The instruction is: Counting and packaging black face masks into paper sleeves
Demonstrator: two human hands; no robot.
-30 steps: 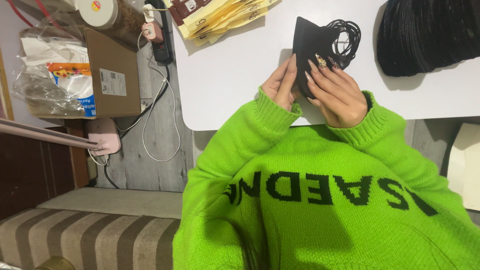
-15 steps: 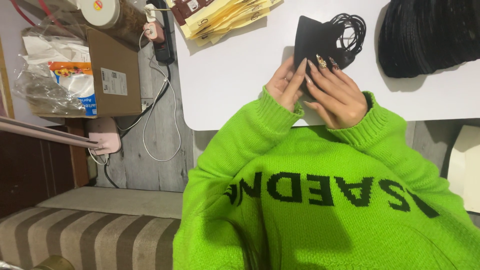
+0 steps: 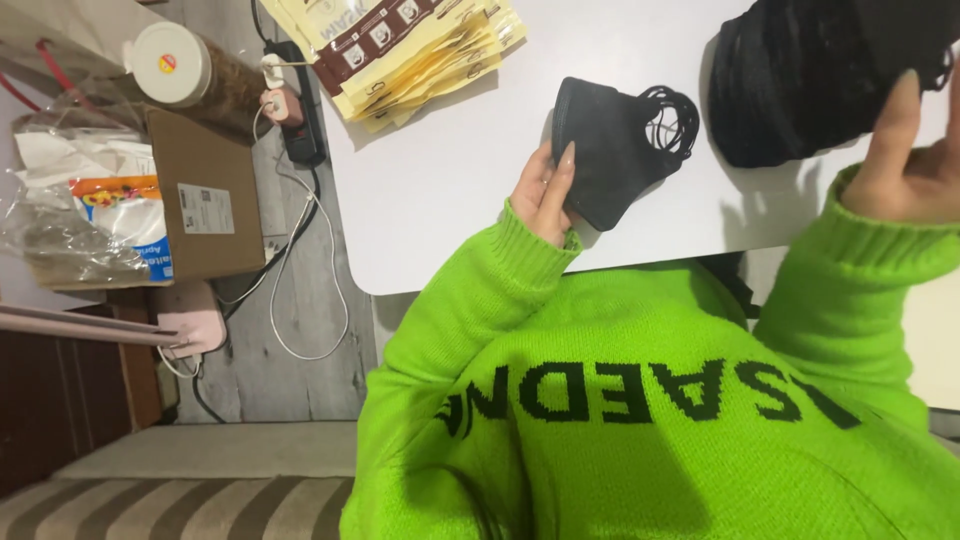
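The left hand (image 3: 543,195) pinches the lower left edge of a folded black fabric face mask (image 3: 605,150) with black elastic ear loops, which lies on the white bench (image 3: 440,170) at centre frame. Its fingers are closed lightly on that edge, thumb hidden beneath. The right hand (image 3: 915,165), at the right edge of the frame, is open with fingers spread, holding nothing and resting against a heap of black masks (image 3: 800,75) at upper right. The hold on the mask looks slight, so it could slip off the near bench edge, and the bunched loops might tangle. The mask is matte, creased along its fold, with loops coiled at its right side. A stack of yellow paper packets (image 3: 410,50) lies at upper centre.
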